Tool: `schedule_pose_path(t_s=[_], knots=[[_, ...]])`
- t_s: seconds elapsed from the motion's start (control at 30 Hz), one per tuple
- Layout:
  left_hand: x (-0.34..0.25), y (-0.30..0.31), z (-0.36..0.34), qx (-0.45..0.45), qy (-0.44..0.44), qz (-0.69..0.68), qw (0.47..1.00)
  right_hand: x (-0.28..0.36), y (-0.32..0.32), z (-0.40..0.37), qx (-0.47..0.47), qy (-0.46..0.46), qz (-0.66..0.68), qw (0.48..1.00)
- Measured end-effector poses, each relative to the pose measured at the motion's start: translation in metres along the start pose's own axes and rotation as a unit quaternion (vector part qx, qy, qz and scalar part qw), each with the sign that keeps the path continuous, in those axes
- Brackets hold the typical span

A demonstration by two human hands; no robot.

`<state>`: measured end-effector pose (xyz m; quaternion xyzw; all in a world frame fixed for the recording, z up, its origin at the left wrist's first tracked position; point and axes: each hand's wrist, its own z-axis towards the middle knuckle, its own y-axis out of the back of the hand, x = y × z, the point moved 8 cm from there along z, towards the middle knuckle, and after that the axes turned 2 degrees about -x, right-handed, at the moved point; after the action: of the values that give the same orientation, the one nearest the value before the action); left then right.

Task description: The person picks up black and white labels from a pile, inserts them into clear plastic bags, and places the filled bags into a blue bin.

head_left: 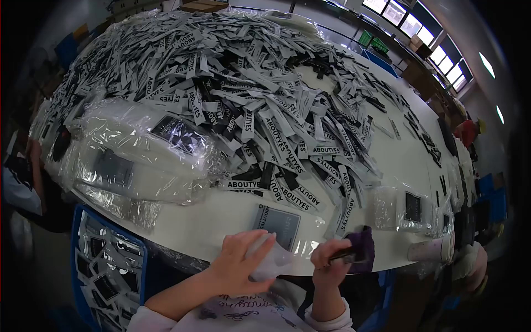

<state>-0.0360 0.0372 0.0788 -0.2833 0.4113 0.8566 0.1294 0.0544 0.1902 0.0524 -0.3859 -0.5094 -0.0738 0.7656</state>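
Observation:
My left hand (241, 264) is at the table's front edge, its fingers curved around a translucent plastic bag (272, 260). Just to the right, my right hand (331, 261) is closed on a small dark item (344, 255) that I cannot make out clearly. A dark purple cloth (362, 249) lies against that hand's right side. Behind my hands, a grey printed packet (282, 222) rests on the table. Beyond it spreads a large heap of narrow packets (276, 133) printed ABOUTYES.
Clear plastic bags (144, 155) lie at the left of the white table (381, 157). A blue bin (74, 260) of packets stands below left. At the right are more clear bags (387, 209) and a cup (431, 250). Other people are at both sides.

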Motion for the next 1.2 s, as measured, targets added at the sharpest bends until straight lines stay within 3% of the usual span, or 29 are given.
schedule_pose_path(t_s=[0.03,0.1,0.17,0.2,0.23,0.33,0.37,0.4,0.47,0.5,0.53,0.6,0.8,0.87,0.9,0.97,1.0,1.07,1.13,1.17,1.2], knots=[[0.005,-0.003,-0.002,-0.009,0.017,0.017,1.0,0.003,-0.009,0.004,-0.002,-0.004,-0.001,1.0],[0.008,-0.012,-0.004,-0.017,0.031,0.033,0.999,0.034,-0.032,0.007,-0.017,0.129,0.1,0.986],[-0.002,-0.009,-0.004,-0.095,-0.011,0.039,0.995,0.031,-0.043,-0.001,0.025,0.126,0.054,0.99],[0.0,-0.009,-0.004,-0.095,-0.012,0.039,0.995,0.018,-0.063,-0.005,0.141,0.066,-0.112,0.981],[0.005,-0.011,-0.004,-0.068,-0.001,0.055,0.996,-0.002,-0.076,-0.012,0.252,0.003,-0.272,0.929],[0.005,-0.009,-0.004,-0.057,0.003,0.025,0.998,-0.008,-0.071,-0.006,0.243,-0.064,-0.184,0.95],[0.001,-0.007,-0.005,-0.072,-0.01,-0.023,0.997,-0.004,-0.079,-0.003,0.268,-0.02,-0.311,0.912],[0.001,-0.008,-0.005,-0.071,-0.008,-0.023,0.997,-0.007,-0.08,-0.007,0.267,-0.023,-0.31,0.912],[0.005,-0.011,-0.003,-0.054,0.013,-0.049,0.997,0.004,-0.061,-0.007,0.089,0.038,-0.252,0.963],[0.006,-0.009,-0.003,-0.056,0.013,-0.049,0.997,0.017,-0.054,-0.01,0.053,0.122,-0.308,0.942],[0.006,-0.008,-0.003,-0.042,0.011,-0.061,0.997,0.022,-0.049,-0.007,0.055,0.122,-0.308,0.942],[0.008,-0.007,-0.006,-0.026,0.012,-0.074,0.997,0.013,-0.074,-0.014,0.287,0.169,-0.477,0.813],[0.006,-0.005,-0.007,0.017,0.022,-0.061,0.998,0.004,-0.072,-0.01,0.308,0.09,-0.452,0.833],[0.024,0.001,-0.01,0.054,0.138,-0.26,0.954,0.002,-0.069,-0.011,0.317,0.081,-0.44,0.836],[0.027,0.003,-0.012,0.057,0.138,-0.257,0.955,-0.004,-0.069,-0.014,0.326,0.064,-0.434,0.837],[0.044,-0.014,-0.026,0.16,0.267,-0.272,0.911,-0.008,-0.071,-0.016,0.335,0.049,-0.424,0.84],[0.045,-0.011,-0.026,0.162,0.267,-0.267,0.912,-0.008,-0.07,-0.015,0.334,0.041,-0.454,0.825],[0.033,-0.001,-0.017,0.157,0.176,-0.177,0.955,-0.009,-0.07,-0.016,0.33,0.028,-0.482,0.811],[0.031,-0.008,-0.017,0.192,0.143,-0.161,0.958,-0.014,-0.082,-0.027,0.421,0.025,-0.453,0.786],[0.026,-0.013,-0.017,0.222,0.108,-0.145,0.958,-0.014,-0.081,-0.025,0.417,0.024,-0.453,0.788],[0.024,-0.015,-0.016,0.225,0.106,-0.145,0.958,-0.018,-0.079,-0.024,0.436,0.018,-0.493,0.752]])
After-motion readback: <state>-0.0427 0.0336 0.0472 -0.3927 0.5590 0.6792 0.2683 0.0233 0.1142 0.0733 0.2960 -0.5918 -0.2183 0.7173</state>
